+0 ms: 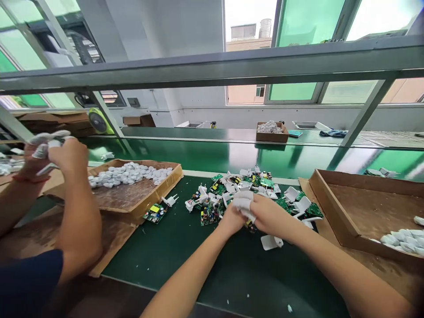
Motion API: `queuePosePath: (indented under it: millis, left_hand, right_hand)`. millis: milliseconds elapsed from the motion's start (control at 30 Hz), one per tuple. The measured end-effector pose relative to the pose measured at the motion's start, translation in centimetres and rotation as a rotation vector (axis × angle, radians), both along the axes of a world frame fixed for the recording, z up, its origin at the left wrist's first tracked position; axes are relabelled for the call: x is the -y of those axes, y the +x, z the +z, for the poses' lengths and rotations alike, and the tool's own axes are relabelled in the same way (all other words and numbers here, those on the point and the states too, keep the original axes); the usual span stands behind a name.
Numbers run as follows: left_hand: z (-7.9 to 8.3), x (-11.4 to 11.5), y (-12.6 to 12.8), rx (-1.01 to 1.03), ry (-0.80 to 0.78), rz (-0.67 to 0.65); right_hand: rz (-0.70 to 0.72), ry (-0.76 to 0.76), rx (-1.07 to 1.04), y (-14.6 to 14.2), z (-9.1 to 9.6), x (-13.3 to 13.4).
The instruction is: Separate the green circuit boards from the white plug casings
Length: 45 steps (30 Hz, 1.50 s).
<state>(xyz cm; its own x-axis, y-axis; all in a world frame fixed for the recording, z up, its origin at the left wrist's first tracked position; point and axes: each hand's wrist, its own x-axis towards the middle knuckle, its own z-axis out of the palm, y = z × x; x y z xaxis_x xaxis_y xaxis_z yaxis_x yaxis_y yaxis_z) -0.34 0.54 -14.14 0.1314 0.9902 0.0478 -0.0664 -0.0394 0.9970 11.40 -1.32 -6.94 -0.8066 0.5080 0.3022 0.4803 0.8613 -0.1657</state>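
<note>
Both hands, left (233, 216) and right (268, 214), grip one white plug part, a big pile (245, 190) left, few shells (402, 240) boxed right.

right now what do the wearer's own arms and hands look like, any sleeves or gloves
Both forearms are bare, with no sleeves in view. The left hand and the right hand wear no full gloves; white cots cover some of the fingers. No watch or wristband shows on either wrist. The red wristband belongs to the neighbouring person's hand.
</note>
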Motion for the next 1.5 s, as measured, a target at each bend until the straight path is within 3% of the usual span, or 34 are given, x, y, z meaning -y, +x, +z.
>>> queuePosePath:
  millis: [167, 367, 467, 600, 667, 833, 1033, 1167, 1267, 1433, 1500]
  left_hand:
    - [0.4, 0.4, 0.0, -0.024, 0.108, -0.106]
    - [0.1, 0.3, -0.3, -0.016, 0.088, -0.067]
    - [-0.2, 0.3, -0.4, -0.054, 0.058, 0.024]
    - [0.1, 0.6, -0.3, -0.117, 0.064, 0.107]
    - [0.3, 0.7, -0.1, -0.156, 0.057, 0.146]
    - [0.5, 0.9, 0.0, -0.243, 0.023, 0.260]
    - [0.2, 0.7, -0.3, -0.254, 0.034, 0.270]
    - [0.1, 0.5, -0.2, 0.028, 0.142, 0.179]
    - [0.5, 0.4, -0.2, 0.275, 0.021, 0.096]
    - [1.6, 0.6, -0.1, 0.559, -0.033, 0.060]
    - [1.9, 0.8, 0.2, 0.606, -0.002, -0.013]
  right_hand:
    - [-0.316, 0.084, -0.077, 2.1, -0.3, -5.0]
    - [-0.487, 0.068, -0.137, 3.8, -1.1, -5.9]
    - [-0.460, 0.046, -0.196, 3.4, -0.7, -5.0]
    - [-0.167, 0.002, -0.306, 2.3, -0.6, -3.5]
    - [-0.090, -0.019, -0.291, 1.9, -1.0, -3.1]
    - [-0.177, -0.012, -0.142, 1.2, -2.0, -3.0]
    - [-0.182, -0.002, -0.062, 1.2, -2.2, -3.1]
    - [-0.192, 0.010, -0.008, 1.2, -2.2, -3.3]
    - [-0.215, 0.028, -0.013, 1.1, -1.9, -3.1]
    - [-0.539, 0.062, 0.017, 0.8, -1.6, -2.2]
    - [-0.563, 0.050, 0.032, 0.5, -2.0, -2.1]
